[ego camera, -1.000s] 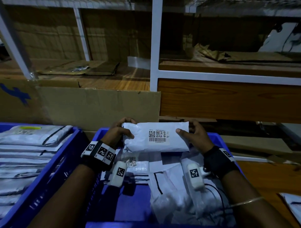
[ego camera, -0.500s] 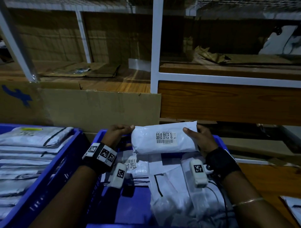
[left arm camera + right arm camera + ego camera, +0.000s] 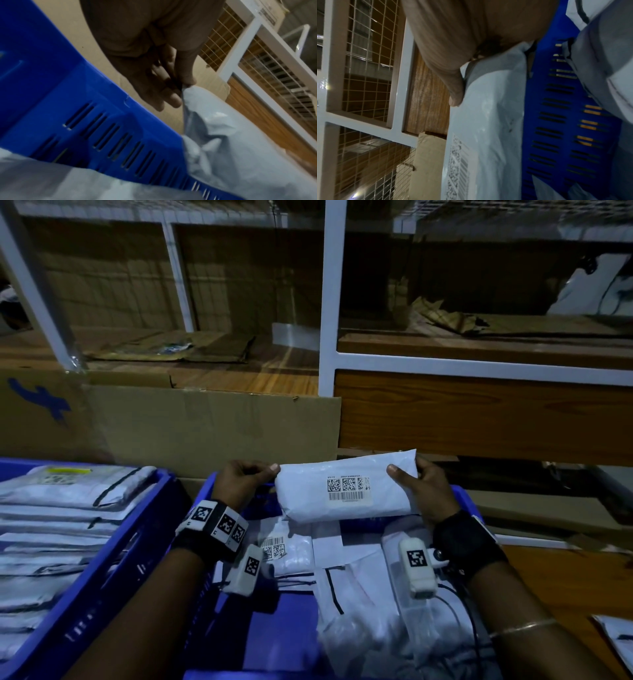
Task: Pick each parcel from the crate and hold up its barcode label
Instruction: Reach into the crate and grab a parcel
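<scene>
White parcel (image 3: 346, 487) pinched by L hand (image 3: 241, 482) & R hand (image 3: 423, 491) above crate (image 3: 205, 498); barcode label (image 3: 348, 489) apparently facing camera.

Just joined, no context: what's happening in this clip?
A person is holding a white parcel above a blue crate of more parcels, left hand pinching one end, right hand gripping the other. Its barcode label faces the head camera. A second blue crate at left holds stacked parcels.
</scene>
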Available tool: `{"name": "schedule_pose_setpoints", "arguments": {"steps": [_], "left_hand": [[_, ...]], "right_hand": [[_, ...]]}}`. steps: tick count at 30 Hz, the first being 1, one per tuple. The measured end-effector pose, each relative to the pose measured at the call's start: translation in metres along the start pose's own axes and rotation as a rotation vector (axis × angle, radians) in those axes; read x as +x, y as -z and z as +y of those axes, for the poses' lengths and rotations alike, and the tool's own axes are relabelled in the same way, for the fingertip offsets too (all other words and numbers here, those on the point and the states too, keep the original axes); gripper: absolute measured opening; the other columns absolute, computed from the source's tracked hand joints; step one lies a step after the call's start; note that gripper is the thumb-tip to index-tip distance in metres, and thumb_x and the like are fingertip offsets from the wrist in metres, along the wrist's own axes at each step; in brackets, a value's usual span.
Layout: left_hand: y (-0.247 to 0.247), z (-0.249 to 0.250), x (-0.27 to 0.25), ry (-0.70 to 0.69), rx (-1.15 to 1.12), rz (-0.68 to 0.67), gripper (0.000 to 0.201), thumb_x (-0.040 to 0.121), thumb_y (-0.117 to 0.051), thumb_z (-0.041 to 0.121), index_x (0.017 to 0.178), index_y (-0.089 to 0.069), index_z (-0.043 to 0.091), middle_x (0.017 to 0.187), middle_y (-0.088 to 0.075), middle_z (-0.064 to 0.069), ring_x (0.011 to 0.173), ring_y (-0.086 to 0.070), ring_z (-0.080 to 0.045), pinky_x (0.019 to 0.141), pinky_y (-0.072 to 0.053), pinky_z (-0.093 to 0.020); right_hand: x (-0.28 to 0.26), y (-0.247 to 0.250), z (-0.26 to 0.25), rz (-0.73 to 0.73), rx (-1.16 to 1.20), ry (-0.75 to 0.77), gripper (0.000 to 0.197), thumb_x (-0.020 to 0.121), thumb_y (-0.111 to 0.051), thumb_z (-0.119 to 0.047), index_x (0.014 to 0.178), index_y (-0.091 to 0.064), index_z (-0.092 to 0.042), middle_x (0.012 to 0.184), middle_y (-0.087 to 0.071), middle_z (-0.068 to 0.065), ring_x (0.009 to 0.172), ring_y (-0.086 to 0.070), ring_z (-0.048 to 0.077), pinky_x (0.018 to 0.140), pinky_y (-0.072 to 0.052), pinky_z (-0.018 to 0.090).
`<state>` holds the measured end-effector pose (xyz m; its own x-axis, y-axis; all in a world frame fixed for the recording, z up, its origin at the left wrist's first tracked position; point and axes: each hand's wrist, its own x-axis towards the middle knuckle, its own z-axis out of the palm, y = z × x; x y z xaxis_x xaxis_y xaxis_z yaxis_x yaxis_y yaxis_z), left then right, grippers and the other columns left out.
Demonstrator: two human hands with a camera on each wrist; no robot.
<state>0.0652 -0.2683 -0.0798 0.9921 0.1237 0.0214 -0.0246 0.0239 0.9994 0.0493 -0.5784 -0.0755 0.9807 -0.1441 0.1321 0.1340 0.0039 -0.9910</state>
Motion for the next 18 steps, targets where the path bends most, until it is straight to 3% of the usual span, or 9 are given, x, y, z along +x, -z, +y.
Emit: {"name": "schedule_pose_setpoints", "arguments": {"steps": [2, 6, 10, 13, 18], "left_hand": [[0.0, -0.001, 0.0, -0.034, 0.064, -0.053, 0.022, 0.083, -0.073, 0.017, 0.076, -0.071, -0.004, 0.073, -0.07, -0.018, 0.07, -0.066, -0.027, 0.066, -0.056, -0.034], [-0.003, 0.001, -0.009, -0.019, 0.247, -0.24, 0.023, 0.073, -0.082, 0.03, 0.068, -0.074, 0.009, 0.065, -0.068, -0.008, 0.061, -0.063, -0.015, 0.055, -0.049, -0.028], [-0.005, 0.004, -0.016, 0.052, 0.325, -0.326, 0.023, 0.079, -0.078, 0.024, 0.083, -0.075, 0.002, 0.067, -0.07, -0.009, 0.058, -0.065, -0.013, 0.052, -0.049, -0.026], [-0.006, 0.006, -0.018, 0.056, 0.314, -0.343, 0.023, 0.08, -0.077, 0.024, 0.084, -0.075, 0.002, 0.077, -0.073, -0.017, 0.066, -0.069, -0.016, 0.058, -0.052, -0.029], [-0.007, 0.006, -0.021, 0.072, 0.331, -0.373, 0.012, 0.078, -0.078, 0.014, 0.086, -0.075, 0.006, 0.078, -0.074, -0.012, 0.071, -0.071, -0.017, 0.056, -0.054, -0.03]], "right_hand": [[0.003, 0.005, 0.0, 0.036, -0.031, 0.016, 0.02, 0.089, -0.068, -0.013, 0.108, -0.067, -0.006, 0.101, -0.074, 0.008, 0.082, -0.073, 0.018, 0.068, -0.059, 0.031], [0.008, 0.018, -0.006, 0.098, 0.001, 0.033, 0.023, 0.092, -0.064, -0.013, 0.112, -0.064, -0.001, 0.102, -0.07, 0.013, 0.07, -0.071, 0.01, 0.059, -0.057, 0.023], [0.008, 0.021, -0.009, 0.106, 0.04, 0.052, 0.028, 0.093, -0.062, -0.009, 0.117, -0.062, 0.007, 0.101, -0.069, 0.016, 0.069, -0.071, 0.01, 0.055, -0.055, 0.021], [0.007, 0.019, -0.01, 0.099, 0.037, 0.059, 0.03, 0.093, -0.061, -0.007, 0.118, -0.061, 0.009, 0.099, -0.069, 0.014, 0.068, -0.071, 0.009, 0.056, -0.054, 0.02], [0.007, 0.019, -0.008, 0.104, 0.052, 0.049, 0.03, 0.093, -0.062, -0.009, 0.119, -0.061, 0.007, 0.106, -0.069, 0.018, 0.07, -0.072, 0.01, 0.057, -0.055, 0.022]]}}
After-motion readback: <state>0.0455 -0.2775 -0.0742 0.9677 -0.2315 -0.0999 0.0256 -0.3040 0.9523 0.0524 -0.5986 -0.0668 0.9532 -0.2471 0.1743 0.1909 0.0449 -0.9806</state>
